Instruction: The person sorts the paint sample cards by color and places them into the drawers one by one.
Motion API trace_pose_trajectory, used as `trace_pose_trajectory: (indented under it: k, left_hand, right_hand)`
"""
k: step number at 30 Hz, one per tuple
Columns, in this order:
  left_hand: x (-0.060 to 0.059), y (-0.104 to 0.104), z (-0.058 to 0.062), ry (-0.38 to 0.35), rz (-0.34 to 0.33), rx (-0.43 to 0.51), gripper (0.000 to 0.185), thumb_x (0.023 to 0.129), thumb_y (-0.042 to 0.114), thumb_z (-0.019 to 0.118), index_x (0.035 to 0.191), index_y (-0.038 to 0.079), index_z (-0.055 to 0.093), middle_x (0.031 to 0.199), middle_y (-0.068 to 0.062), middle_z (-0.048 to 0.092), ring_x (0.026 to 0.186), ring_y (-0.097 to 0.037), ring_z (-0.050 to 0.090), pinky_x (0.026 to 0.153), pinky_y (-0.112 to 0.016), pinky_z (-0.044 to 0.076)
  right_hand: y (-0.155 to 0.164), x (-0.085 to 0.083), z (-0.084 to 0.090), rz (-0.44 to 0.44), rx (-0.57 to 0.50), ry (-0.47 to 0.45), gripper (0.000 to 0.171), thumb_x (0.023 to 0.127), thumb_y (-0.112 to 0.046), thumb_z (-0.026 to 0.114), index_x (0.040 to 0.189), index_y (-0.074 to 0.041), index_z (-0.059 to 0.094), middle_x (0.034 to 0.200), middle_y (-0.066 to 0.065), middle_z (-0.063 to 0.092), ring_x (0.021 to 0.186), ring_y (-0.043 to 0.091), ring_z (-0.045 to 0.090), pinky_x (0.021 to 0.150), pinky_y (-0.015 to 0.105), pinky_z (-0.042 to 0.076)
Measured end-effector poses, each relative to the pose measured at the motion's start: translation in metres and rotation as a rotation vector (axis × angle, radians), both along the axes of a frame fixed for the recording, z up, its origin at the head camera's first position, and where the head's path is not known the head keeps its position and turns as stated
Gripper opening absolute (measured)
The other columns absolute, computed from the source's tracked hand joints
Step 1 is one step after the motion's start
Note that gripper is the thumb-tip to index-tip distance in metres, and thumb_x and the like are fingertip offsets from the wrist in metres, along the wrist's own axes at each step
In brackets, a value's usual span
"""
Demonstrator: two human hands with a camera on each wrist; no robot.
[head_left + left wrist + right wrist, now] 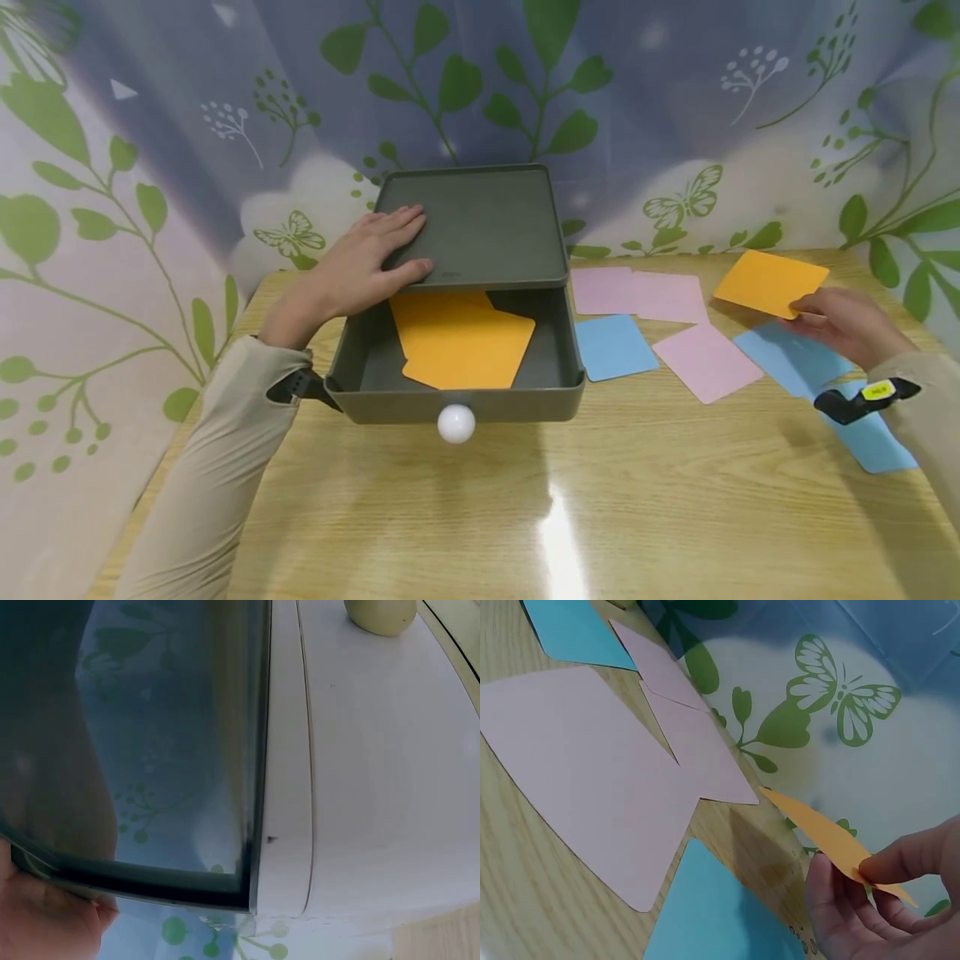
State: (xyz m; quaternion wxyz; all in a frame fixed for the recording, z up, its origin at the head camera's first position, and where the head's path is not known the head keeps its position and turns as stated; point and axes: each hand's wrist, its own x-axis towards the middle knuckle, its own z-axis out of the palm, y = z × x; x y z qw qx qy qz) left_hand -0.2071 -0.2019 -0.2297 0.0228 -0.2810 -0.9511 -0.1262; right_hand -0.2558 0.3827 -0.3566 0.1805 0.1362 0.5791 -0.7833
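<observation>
My left hand rests flat on the left side of the grey box's top, fingers extended. Below that top, a grey drawer with a round white knob stands pulled out. Overlapping orange cards lie inside it. Over at the right, my right hand pinches another orange card by its near corner, between thumb and fingers. The right wrist view shows this card nearly edge-on, raised above the table. In the left wrist view, part of the hand appears beside a glossy dark surface.
Pink cards and blue cards lie spread on the wooden table, right of the drawer. More blue cards lie under and near my right hand. A leaf-patterned curtain hangs behind the box.
</observation>
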Motion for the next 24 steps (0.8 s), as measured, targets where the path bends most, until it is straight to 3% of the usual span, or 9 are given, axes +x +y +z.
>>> trace_pose_trajectory:
  k: [6,11,18,24]
  left_hand:
    - [0.001,0.0,-0.001,-0.002,0.001,0.004,0.068,0.099,0.037,0.046,0.15,-0.003,0.027,0.158,-0.016,0.02,0.146,-0.031,0.015,0.119,-0.044,0.004]
    - [0.001,-0.001,-0.001,0.001,0.0,0.007,0.068,0.099,0.037,0.047,0.15,-0.003,0.027,0.158,-0.016,0.021,0.146,-0.032,0.016,0.118,-0.044,0.005]
    - [0.0,-0.002,-0.002,0.002,0.002,0.012,0.068,0.099,0.037,0.046,0.15,-0.003,0.027,0.158,-0.016,0.021,0.146,-0.031,0.016,0.118,-0.044,0.005]
    - [0.0,-0.002,-0.002,-0.003,0.005,0.014,0.068,0.099,0.037,0.046,0.15,-0.003,0.027,0.158,-0.016,0.021,0.146,-0.031,0.016,0.119,-0.044,0.005]
  right_hand:
    - [0.002,0.01,-0.01,0.051,-0.188,0.07,0.033,0.096,0.014,0.039,0.089,0.0,0.069,0.095,0.004,0.057,0.085,0.02,0.063,0.077,0.034,0.057]
    - [-0.001,0.019,-0.013,0.099,-0.261,0.101,0.036,0.097,0.014,0.037,0.098,-0.003,0.069,0.099,0.006,0.063,0.089,0.022,0.065,0.08,0.036,0.057]
    - [-0.008,0.029,-0.013,0.111,-0.235,0.159,0.037,0.096,0.015,0.04,0.108,-0.008,0.065,0.104,0.004,0.065,0.089,0.021,0.065,0.079,0.037,0.057]
    - [-0.014,0.033,-0.012,0.046,-0.271,0.085,0.04,0.096,0.014,0.041,0.123,-0.016,0.047,0.104,0.006,0.063,0.091,0.024,0.066,0.083,0.04,0.056]
